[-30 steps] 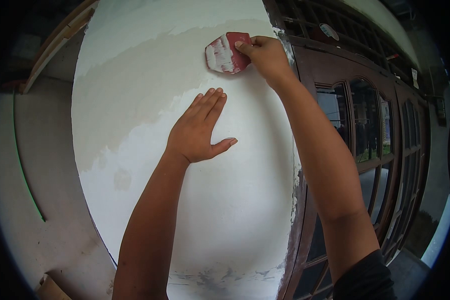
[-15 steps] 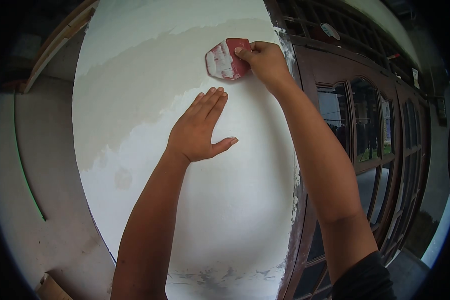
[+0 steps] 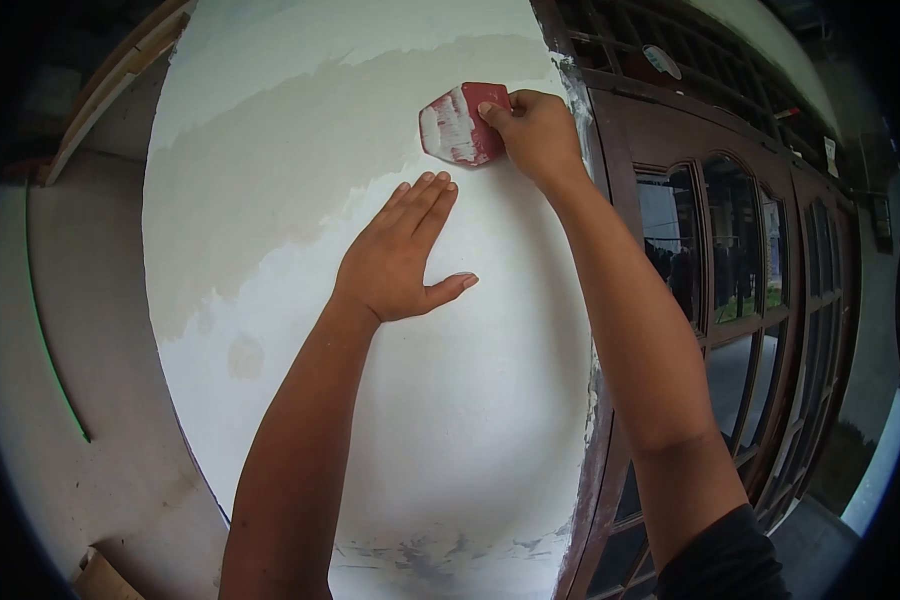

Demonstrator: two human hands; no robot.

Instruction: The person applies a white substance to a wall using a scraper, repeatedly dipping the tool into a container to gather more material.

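My right hand [image 3: 540, 130] grips a red scraper [image 3: 485, 98] by its right part, thumb on its face. White paste covers the left part of the scraper, which is against the upper wall or just off it; I cannot tell which. Below and to the left, my left hand [image 3: 395, 260] lies flat on the wall, fingers pointing up and thumb spread to the right. The wall [image 3: 470, 400] is bright white in its lower part, with a greyer band across the upper left.
A dark wooden door with glass panes [image 3: 615, 130] stands to the right of the wall. At the left are a wooden frame [image 3: 120, 80], a grey wall [image 3: 100, 260] with a thin green line [image 3: 50, 350], and a brown piece [image 3: 105, 580] at the bottom.
My right hand and the red scraper have shifted slightly right and down. My left hand has stayed in nearly the same place.
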